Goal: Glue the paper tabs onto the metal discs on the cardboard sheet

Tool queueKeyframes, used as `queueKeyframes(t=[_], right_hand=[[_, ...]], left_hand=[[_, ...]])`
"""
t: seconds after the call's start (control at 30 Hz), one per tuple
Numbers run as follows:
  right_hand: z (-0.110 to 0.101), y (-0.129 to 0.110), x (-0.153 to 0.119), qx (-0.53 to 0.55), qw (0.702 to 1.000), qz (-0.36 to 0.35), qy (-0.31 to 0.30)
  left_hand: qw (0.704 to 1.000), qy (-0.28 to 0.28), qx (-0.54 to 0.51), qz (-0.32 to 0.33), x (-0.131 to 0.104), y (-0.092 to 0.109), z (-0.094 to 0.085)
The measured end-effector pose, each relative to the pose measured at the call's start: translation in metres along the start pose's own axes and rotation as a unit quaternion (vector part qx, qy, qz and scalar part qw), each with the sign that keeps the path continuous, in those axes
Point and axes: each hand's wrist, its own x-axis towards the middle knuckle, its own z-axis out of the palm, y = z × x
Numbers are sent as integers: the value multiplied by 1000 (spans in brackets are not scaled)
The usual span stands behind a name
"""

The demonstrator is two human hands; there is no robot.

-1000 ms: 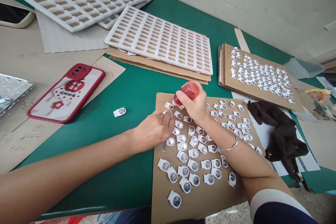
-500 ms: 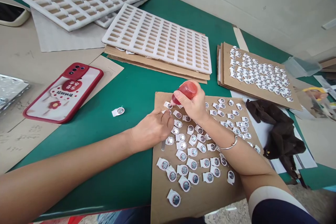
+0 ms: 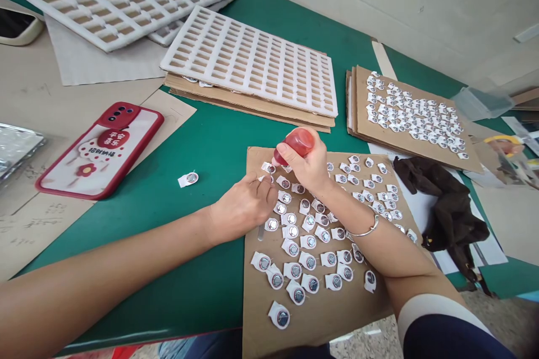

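Observation:
My right hand (image 3: 309, 165) is wrapped round a small soft red squeeze bottle (image 3: 300, 142), tilted with its tip down to the left. The tip is close to a round silvery piece with a white paper tab (image 3: 268, 168) at the far left corner of a cardboard sheet (image 3: 265, 331). Beside it my left hand (image 3: 248, 205) is closed, its fingertips by another tabbed piece and mostly hidden. A flat grey metal strip (image 3: 261, 233) pokes out below this hand; whether I hold it is unclear. Many more tabbed round pieces cover the cardboard.
One loose tabbed piece (image 3: 188, 179) lies on the green table (image 3: 168, 269). A phone in a red case (image 3: 101, 151) is at the left. White slotted trays (image 3: 252, 61) sit behind, and a second loaded cardboard (image 3: 416, 118) at the back right. Dark cloth (image 3: 450, 207) lies at right.
Both hands and the red bottle hold nearly the same position. The whole view has shifted very slightly.

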Motion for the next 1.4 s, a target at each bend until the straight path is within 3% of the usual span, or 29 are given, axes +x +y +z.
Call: queueKeyframes(t=[0.27, 0.83, 1.4], right_hand=[[1, -3, -1, 16, 1000, 5, -8], [0, -1, 1, -2, 1000, 21, 2], [0, 5, 4, -33, 999, -21, 28]], left_hand=[[999, -6, -44, -14, -1, 0, 1], [1000, -5, 10, 3, -1, 0, 0], [1000, 1, -5, -5, 0, 0, 0]])
